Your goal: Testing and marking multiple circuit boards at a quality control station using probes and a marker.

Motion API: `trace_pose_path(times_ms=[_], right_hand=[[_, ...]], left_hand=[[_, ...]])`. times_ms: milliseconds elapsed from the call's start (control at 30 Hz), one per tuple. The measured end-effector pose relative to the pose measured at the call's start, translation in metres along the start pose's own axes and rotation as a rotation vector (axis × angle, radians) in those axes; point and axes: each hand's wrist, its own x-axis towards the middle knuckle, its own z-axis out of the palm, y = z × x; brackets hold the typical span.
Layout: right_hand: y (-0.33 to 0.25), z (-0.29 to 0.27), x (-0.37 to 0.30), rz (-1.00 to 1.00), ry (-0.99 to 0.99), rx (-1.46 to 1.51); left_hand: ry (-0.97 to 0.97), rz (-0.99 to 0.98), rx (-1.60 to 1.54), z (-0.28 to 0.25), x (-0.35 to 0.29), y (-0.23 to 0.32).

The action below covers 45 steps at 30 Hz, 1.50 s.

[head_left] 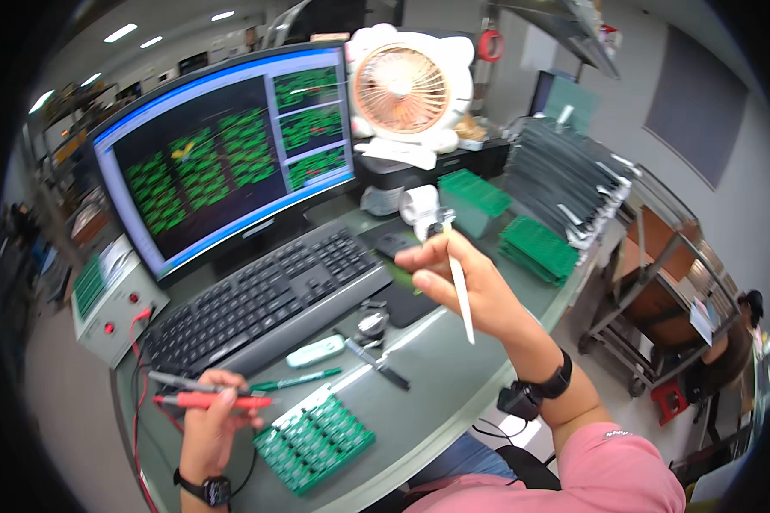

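Note:
My left hand (207, 427) is closed around a red test probe (198, 400) and a grey probe (178, 381), whose tips lie near the green circuit board panel (315, 443). The panel rests on the table by its front edge. Raised over the right side of the table, my right hand (479, 286) pinches a slim white stick-like tool (463, 303). Its upper end is dark and its kind cannot be made out. A green pen (296, 380), a pale green-white oblong item (316, 351) and a black pen-like tool (378, 365) lie beyond the panel.
A keyboard (274, 286) and a monitor (231, 154) with green board layouts stand behind. A white fan (402, 90) is at the back. Green boards (539, 250) and a stack of dark trays (565, 175) fill the right. A grey box (115, 295) with red leads sits left.

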Motion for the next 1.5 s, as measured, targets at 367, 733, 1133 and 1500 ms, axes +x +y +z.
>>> trace_pose_path(times_ms=[367,733,1133,1500], right_hand=[[0.14,0.014,0.061,-0.025,0.164,-0.368],[0.161,-0.002,0.056,-0.107,0.13,-0.565],[0.157,0.002,0.051,-0.095,0.151,-0.661],[0.157,0.002,0.053,-0.044,0.147,-0.661]], left_hand=[[-0.088,-0.122,0.139,0.006,-0.005,0.008],[-0.154,-0.129,0.214,0.008,-0.005,0.009],[-0.196,-0.145,0.18,0.003,-0.005,0.005],[-0.186,-0.143,0.193,0.005,-0.004,0.007]])
